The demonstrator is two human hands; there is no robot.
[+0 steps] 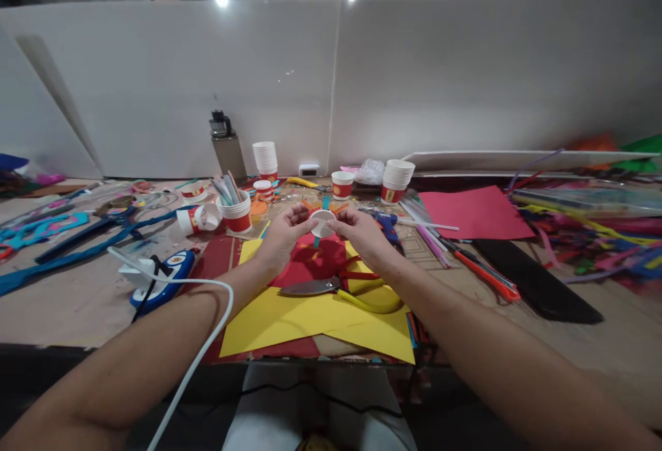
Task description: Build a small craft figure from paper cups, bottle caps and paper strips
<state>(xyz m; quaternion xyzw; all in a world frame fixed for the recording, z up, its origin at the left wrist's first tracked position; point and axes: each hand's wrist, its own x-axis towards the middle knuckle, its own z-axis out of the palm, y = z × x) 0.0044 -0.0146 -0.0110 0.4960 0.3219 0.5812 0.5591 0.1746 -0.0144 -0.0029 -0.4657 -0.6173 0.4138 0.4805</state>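
Note:
Both of my hands hold a small white paper cup piece (pixel 323 224), round and pale, with orange and teal strips sticking out around it. My left hand (pixel 289 230) pinches its left edge, and my right hand (pixel 360 232) pinches the right edge. Below them lies red paper (pixel 300 268) on top of yellow paper sheets (pixel 274 327). Scissors (pixel 310 287) with red and yellow handles rest across the sheets, near my right wrist. The underside of the cup piece is hidden.
A paper cup (pixel 236 215) holding strips stands to the left, with a tipped cup (pixel 194 221) beside it. Cup stacks (pixel 397 178) stand farther back. At right lie a red box cutter (pixel 491 277) and a black flat object (pixel 538 282). A white cable (pixel 227 313) crosses my left forearm.

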